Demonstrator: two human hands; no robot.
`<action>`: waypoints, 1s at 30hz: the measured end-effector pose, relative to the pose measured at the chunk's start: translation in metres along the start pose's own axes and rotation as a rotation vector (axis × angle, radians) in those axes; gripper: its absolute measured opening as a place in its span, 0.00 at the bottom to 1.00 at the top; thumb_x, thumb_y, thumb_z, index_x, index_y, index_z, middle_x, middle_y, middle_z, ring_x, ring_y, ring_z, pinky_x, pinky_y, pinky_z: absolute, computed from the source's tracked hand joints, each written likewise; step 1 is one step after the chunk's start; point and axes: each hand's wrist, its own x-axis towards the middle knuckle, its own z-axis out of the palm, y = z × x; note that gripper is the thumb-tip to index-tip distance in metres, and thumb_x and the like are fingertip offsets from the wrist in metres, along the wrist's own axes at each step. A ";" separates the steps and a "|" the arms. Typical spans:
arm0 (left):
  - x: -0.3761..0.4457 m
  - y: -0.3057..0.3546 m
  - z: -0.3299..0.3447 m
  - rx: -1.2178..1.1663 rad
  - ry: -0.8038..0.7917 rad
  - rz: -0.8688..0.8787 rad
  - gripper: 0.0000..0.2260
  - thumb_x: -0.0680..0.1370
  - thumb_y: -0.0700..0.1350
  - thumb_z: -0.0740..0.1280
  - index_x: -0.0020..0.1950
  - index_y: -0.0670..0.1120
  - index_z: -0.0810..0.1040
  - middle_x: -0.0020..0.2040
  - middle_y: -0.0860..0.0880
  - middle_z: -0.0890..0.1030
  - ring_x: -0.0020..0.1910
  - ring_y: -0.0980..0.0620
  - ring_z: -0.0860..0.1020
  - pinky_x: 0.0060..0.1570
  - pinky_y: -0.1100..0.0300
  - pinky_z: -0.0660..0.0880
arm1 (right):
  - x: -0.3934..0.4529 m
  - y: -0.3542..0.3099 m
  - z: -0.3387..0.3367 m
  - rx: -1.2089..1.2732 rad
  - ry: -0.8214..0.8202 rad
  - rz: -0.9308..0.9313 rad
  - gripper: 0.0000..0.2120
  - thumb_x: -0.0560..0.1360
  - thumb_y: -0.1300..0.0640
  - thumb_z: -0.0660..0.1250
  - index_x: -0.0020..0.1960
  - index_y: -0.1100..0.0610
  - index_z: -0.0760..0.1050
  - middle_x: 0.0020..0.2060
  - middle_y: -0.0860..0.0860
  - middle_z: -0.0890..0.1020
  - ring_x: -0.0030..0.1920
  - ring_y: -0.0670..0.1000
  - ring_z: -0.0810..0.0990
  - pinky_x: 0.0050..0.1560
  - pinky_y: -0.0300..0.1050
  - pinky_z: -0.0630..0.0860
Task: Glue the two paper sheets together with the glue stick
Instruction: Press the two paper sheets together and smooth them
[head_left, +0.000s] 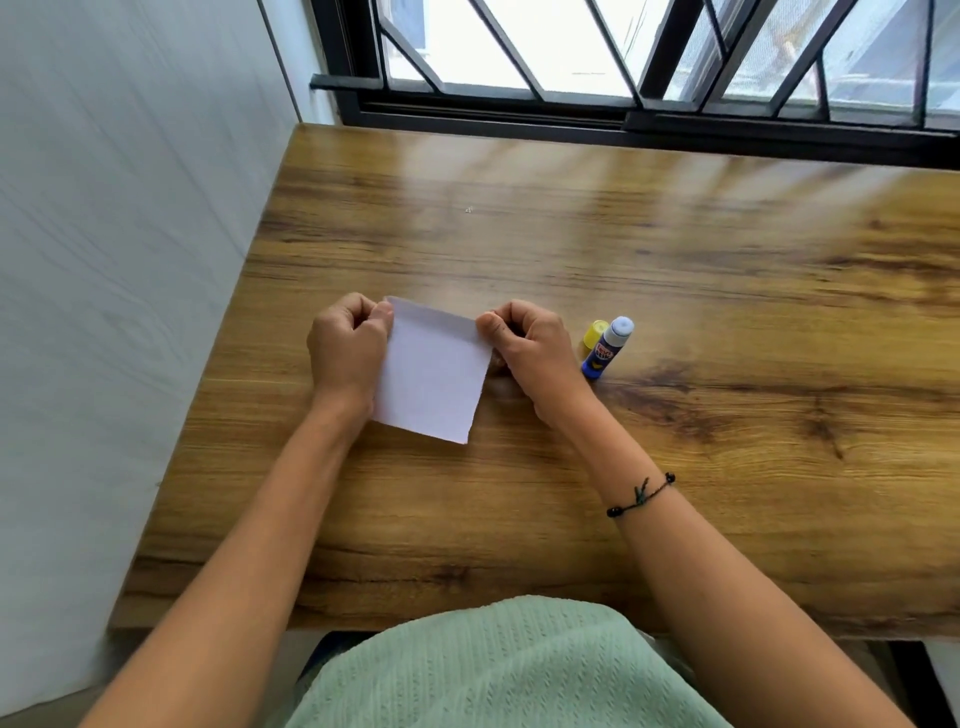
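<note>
Bright daylight is coming in through the black-framed barred window (649, 67) at the far edge, and the panes are blowing out to near white. Pale streaks of glare are lying across the far part of the glossy brown wood-grain table (675, 249). Soft, short shadows are sitting just under the two hands and the white paper. The wide lens is bending the window frame and the table's edges near the corners. The pale grey wall (119, 234) on the left is looking smeared and soft, while the centre is staying fairly sharp.
</note>
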 end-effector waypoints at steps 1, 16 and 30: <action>0.001 0.000 0.000 0.137 -0.006 0.087 0.09 0.76 0.43 0.62 0.36 0.47 0.72 0.36 0.49 0.74 0.37 0.53 0.71 0.39 0.59 0.67 | 0.000 -0.001 -0.001 0.012 -0.010 -0.004 0.11 0.74 0.56 0.66 0.34 0.53 0.72 0.28 0.49 0.75 0.28 0.46 0.71 0.31 0.42 0.70; 0.013 0.042 0.018 0.746 -0.516 0.685 0.07 0.75 0.41 0.62 0.43 0.38 0.77 0.38 0.40 0.79 0.37 0.46 0.72 0.37 0.57 0.64 | 0.012 -0.008 -0.004 0.104 -0.098 -0.012 0.09 0.73 0.55 0.67 0.35 0.56 0.75 0.35 0.58 0.76 0.36 0.55 0.73 0.37 0.50 0.69; 0.012 0.031 0.008 0.437 -0.229 0.414 0.07 0.75 0.41 0.63 0.43 0.39 0.78 0.37 0.47 0.76 0.37 0.51 0.71 0.32 0.67 0.64 | -0.002 0.005 -0.001 -0.041 -0.004 0.007 0.08 0.73 0.55 0.67 0.35 0.52 0.76 0.31 0.47 0.78 0.35 0.46 0.74 0.39 0.44 0.69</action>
